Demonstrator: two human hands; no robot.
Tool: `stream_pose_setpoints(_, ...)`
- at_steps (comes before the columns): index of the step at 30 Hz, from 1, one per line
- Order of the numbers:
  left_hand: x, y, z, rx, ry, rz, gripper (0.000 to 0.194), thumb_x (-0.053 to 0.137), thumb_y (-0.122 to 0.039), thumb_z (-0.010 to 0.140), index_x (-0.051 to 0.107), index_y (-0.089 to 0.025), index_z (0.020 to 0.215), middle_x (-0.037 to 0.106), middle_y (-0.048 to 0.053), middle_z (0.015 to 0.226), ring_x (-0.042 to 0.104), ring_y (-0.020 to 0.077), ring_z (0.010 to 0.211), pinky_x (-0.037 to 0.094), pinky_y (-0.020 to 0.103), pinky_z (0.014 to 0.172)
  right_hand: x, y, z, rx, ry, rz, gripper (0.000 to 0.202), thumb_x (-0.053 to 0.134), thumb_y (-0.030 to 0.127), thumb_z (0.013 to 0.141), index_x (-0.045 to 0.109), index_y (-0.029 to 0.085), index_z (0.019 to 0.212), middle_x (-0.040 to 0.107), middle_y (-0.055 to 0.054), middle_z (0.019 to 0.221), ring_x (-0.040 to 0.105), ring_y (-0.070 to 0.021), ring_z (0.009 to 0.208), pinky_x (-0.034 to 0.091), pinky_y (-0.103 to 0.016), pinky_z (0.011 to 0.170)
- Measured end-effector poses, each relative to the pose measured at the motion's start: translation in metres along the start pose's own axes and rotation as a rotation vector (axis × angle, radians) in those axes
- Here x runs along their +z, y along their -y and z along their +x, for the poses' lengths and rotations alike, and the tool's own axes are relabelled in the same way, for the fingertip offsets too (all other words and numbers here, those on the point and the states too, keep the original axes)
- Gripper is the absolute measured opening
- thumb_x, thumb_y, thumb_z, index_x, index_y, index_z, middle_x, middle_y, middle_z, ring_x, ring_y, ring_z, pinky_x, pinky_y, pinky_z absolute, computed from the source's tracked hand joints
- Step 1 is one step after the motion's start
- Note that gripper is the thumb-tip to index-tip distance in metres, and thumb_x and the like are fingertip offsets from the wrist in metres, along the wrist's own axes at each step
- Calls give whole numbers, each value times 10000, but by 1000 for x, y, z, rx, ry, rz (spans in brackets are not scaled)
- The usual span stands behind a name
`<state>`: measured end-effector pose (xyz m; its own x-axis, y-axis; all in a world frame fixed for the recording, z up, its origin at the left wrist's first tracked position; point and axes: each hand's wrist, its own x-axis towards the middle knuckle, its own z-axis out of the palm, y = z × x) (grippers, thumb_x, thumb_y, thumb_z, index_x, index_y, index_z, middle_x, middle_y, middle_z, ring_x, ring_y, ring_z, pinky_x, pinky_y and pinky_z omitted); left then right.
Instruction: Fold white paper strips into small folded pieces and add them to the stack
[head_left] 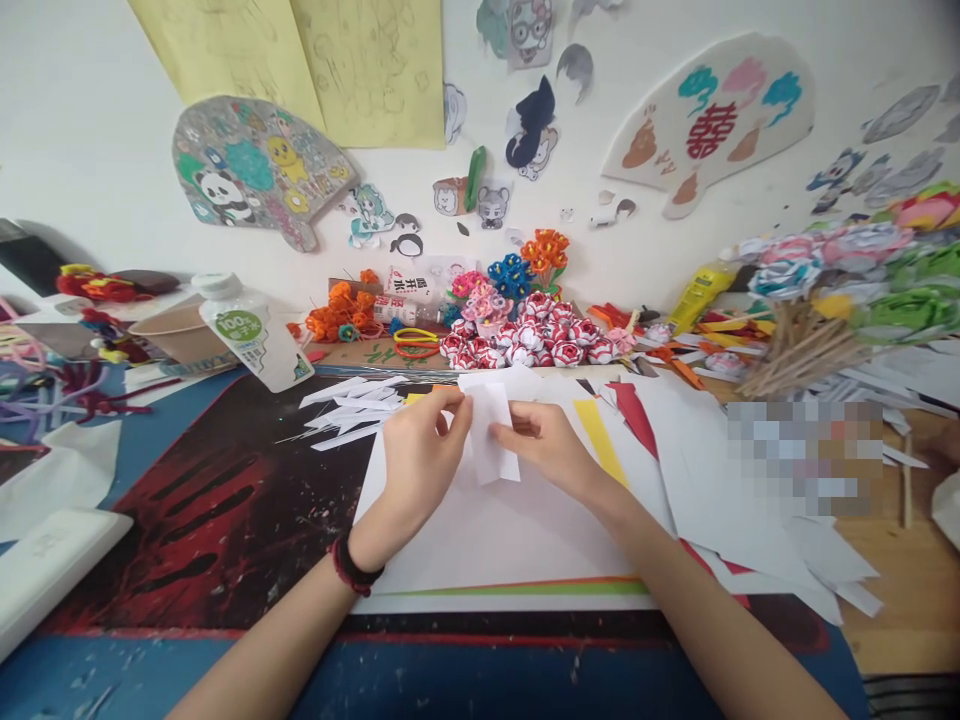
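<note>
A small folded white paper piece [495, 435] is held up between both hands, above a stack of large white sheets [502, 550]. My left hand [427, 440] pinches its upper left edge between thumb and fingers. On the other side, my right hand [544, 440] grips the right edge, thumb on the near face. Colored sheets peek out under the white stack, and a yellow strip [600, 440] lies to the right of my right hand. Beyond my left hand, cut white strips [356, 410] are heaped on a black and red mat [202, 520].
Red and white paper flowers [525, 340] stand along the wall at the back. A white bottle [255, 335] and a paper cup [180, 335] are at the back left, a white case [56, 570] at the left. Loose paper [727, 470] and a stick bundle [795, 350] lie right.
</note>
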<state>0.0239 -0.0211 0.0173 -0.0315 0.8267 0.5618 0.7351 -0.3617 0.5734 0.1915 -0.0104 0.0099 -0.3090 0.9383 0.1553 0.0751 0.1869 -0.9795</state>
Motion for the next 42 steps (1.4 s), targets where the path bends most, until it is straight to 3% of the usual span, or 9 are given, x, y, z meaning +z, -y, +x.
stream_pose_setpoints(4,3,10,-6,131,-40,148,224,506,-309,924,697,-213,992,734,51,873,604,168,696,354,279,666,2,-2,0,1,-21,-26,254,678,391,751,605,176,637,576,-11,638,564,-192,689,436,-278,604)
stream_pose_setpoints(9,1,18,-9,290,107,162,310,499,-292,936,651,-273,1207,731,79,1051,633,215,839,353,321,736,1,-6,0,-15,-8,-16,248,659,386,778,602,161,690,591,-14,701,577,-187,722,436,-267,615)
stream_pose_setpoints(11,0,14,-7,290,103,126,308,504,-312,935,663,-272,1196,726,72,1081,638,220,871,380,327,773,0,-6,0,-27,-24,-50,245,641,374,794,598,159,685,580,-7,690,560,-170,690,419,-254,595)
stream_pose_setpoints(14,-4,6,1,169,56,-96,262,521,-361,925,732,-243,1025,734,62,1038,645,204,873,432,315,802,-1,-3,-1,-43,-58,-140,258,627,369,801,605,161,649,561,0,642,523,-151,631,386,-245,561)
stream_pose_setpoints(19,-6,5,14,-196,156,-540,262,663,-428,816,744,-184,866,740,59,925,632,181,815,446,267,675,-1,1,-2,-80,-88,-208,249,625,379,801,650,172,663,570,-3,629,510,-155,621,375,-249,563)
stream_pose_setpoints(24,-6,10,18,-395,309,-781,295,728,-442,746,738,-165,849,711,50,863,570,135,724,408,232,598,-3,-1,-3,-110,-91,-293,253,581,372,839,659,165,714,562,-2,654,481,-138,616,362,-246,563)
stream_pose_setpoints(29,-7,8,18,-426,359,-799,284,763,-414,714,741,-167,853,703,53,916,551,131,756,393,224,607,-2,2,-4,-118,-90,-332,306,566,380,851,591,159,640,455,18,587,411,-116,586,325,-237,540)
stream_pose_setpoints(36,-8,6,18,-421,364,-787,230,780,-371,689,736,-162,775,696,46,848,531,127,711,393,239,619,-2,5,-4,-103,-69,-251,397,588,482,825,597,150,609,454,11,589,391,-116,582,299,-243,522)
stream_pose_setpoints(42,-8,4,16,-474,354,-810,211,795,-349,670,738,-163,750,693,30,770,537,117,669,391,238,603,-3,5,-5,-33,-9,-119,379,594,476,830,568,154,633,422,22,606,373,-103,573,294,-239,516)
